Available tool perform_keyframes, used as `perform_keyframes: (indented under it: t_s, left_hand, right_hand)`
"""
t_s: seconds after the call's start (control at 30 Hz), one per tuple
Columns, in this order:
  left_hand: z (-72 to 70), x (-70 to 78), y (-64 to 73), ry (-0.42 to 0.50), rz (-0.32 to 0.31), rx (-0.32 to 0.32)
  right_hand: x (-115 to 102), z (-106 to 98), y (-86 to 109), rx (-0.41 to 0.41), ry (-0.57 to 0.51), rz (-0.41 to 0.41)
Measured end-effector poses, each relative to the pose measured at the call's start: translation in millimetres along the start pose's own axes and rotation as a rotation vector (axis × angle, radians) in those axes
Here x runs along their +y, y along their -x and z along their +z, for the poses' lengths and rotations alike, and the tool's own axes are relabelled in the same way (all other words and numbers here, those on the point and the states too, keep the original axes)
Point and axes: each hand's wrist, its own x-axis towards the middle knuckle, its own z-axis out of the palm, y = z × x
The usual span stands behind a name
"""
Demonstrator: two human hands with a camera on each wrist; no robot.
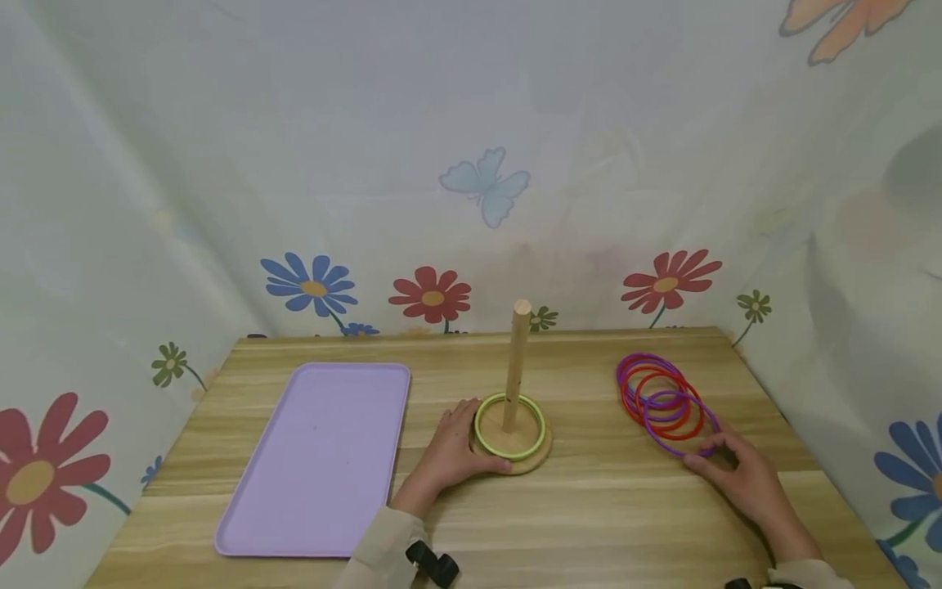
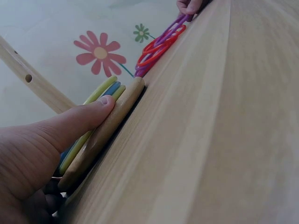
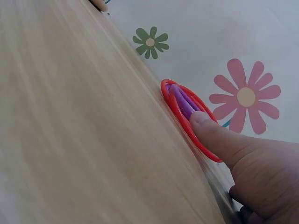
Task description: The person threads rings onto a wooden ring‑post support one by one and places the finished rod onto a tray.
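Since both hands are busy, the holds get covered first. At the right of the table (image 1: 589,523), a thin purple ring (image 3: 186,105) is pinched at its near right edge between the thumb and fingers of the right hand (image 1: 745,481). Its far part is overlapped with a loose pile of red rings (image 1: 688,437) and other purple ones, so it's tilted against them a bit, though how much can't be told. Around the middle, the round base of a wooden stand (image 1: 518,352) is gripped from the left by the left hand (image 1: 456,450), thumb along the near edge; the fingertips on the far side can't be made out fully. A light green ring (image 1: 544,425) is seated around the upright post, with a blue ring (image 2: 111,88) and another green one under it in the left wrist view. A pale purple tray (image 1: 316,458) is set off at the left.

Handling-wise, the ring would be guessed as light, smooth plastic: fairly stiff, maybe slightly springy, not really fragile, but a little slippery. It's best taken by the outer rim, where no neighbour gets dragged along. The stand looks like lightish wood and is probably best steadied low, by the base.
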Motion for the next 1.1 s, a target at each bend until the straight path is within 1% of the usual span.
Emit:
perform_keyframes:
  t_s: [0.13,0.27,0.43,0.53,0.7,0.8,0.93,1.1]
  left_hand:
    - [-0.8,-0.3,-1.8,-0.006,0.013,0.009]
    - [-1.7,-0.2,-2.8,-0.006,0.003,0.007]
    - [-1.7,0.7,-1.7,-0.003,-0.022,0.002]
    - [-1.5,1.1,-0.5,-0.002,-0.027,0.001]
    - [-1.2,0.8,-0.7,0.005,-0.026,0.003]
    - [-0.9,0.0,-1.4,0.003,-0.033,0.002]
    - [-0.5,-1.4,-1.8,-0.005,-0.032,-0.001]
    - [-0.2,-1.5,-0.7,-0.007,-0.031,-0.003]
  right_hand:
    - [-1.8,0.6,-0.8,0.027,0.042,0.023]
    - [-2.1,1.4,-0.7,0.056,0.078,0.031]
    - [-0.1,2.4,-1.9,0.142,0.072,-0.013]
    - [-0.4,3.1,-2.6,0.188,0.034,-0.019]
    - [-6.0,2.3,-1.9,0.206,-0.019,0.054]
    - [-9.4,1.1,-2.4,0.223,-0.078,0.083]
    - [-12.0,0.8,-2.9,0.26,-0.156,0.096]
    - [-12.1,1.9,-1.6,0.275,-0.206,0.106]
